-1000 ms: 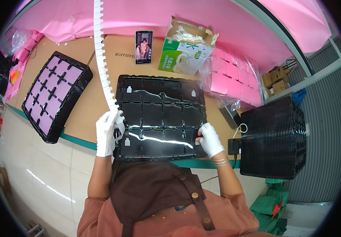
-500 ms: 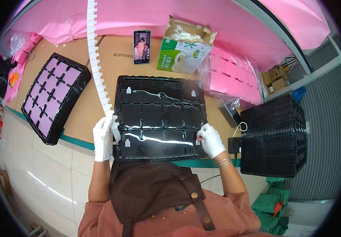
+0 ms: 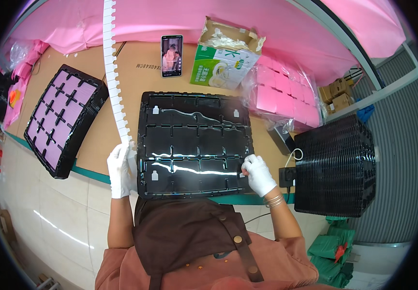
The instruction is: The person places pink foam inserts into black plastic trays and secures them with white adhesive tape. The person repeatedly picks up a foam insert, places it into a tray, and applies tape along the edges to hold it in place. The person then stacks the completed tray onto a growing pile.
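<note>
A black plastic tray [image 3: 185, 140] with moulded ridges lies before me, white bottle-shaped stickers [image 3: 155, 175] on it near its corners. My left hand [image 3: 120, 171], in a white glove, is closed on the lower part of a long notched white sticker strip [image 3: 113, 87], just off the tray's left edge. The strip runs up past the top of the view. My gloved right hand [image 3: 259, 175], with one bare fingertip showing, has its fingers curled in at a small white sticker [image 3: 242, 175] by the tray's lower right corner, partly hiding it.
To the left sits a black tray with purple inserts [image 3: 64, 113]. Behind are a propped phone [image 3: 171, 56], an open carton [image 3: 226, 60] of white scraps and bagged pink blocks [image 3: 281, 94]. A tall stack of black trays [image 3: 335, 166] stands right. Cardboard [image 3: 136, 79] covers the table.
My left hand has shifted a little left with the strip, away from the tray, and the strip's loose end beside the tray no longer shows. My right hand stays at the lower right sticker.
</note>
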Action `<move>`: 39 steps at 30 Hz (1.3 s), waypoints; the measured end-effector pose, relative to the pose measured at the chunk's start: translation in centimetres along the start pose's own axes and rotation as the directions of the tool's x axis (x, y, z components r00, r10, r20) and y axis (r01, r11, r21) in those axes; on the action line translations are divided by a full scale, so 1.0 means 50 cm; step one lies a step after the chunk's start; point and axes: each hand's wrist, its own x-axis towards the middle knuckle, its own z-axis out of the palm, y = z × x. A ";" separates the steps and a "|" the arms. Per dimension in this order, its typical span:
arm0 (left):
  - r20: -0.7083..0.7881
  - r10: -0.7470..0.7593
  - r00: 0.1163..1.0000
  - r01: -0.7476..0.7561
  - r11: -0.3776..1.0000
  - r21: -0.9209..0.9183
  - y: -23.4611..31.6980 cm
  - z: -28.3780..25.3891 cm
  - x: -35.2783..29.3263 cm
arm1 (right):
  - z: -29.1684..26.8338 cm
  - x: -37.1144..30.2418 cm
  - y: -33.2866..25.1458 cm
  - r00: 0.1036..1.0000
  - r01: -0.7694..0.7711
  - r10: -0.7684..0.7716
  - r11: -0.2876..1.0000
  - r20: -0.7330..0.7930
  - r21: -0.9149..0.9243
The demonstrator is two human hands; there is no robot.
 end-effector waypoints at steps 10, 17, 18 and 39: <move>-0.062 0.051 0.997 -0.054 0.997 -0.050 -0.053 -0.062 0.025 | -0.173 0.300 0.061 0.885 0.107 0.047 0.948 -0.464 0.300; -0.021 0.038 0.999 -0.037 0.997 0.062 -0.030 -0.060 0.004 | -0.276 0.581 0.141 0.731 -0.130 0.021 0.985 -0.682 -0.109; -0.053 0.023 0.998 -0.019 0.997 0.078 -0.026 -0.069 -0.005 | -0.267 0.573 0.107 0.729 -0.103 0.021 0.992 -0.684 -0.079; -0.025 -0.008 1.000 0.012 0.986 0.167 -0.051 -0.070 0.004 | -0.036 0.404 0.142 0.979 0.010 0.029 0.981 0.201 -0.192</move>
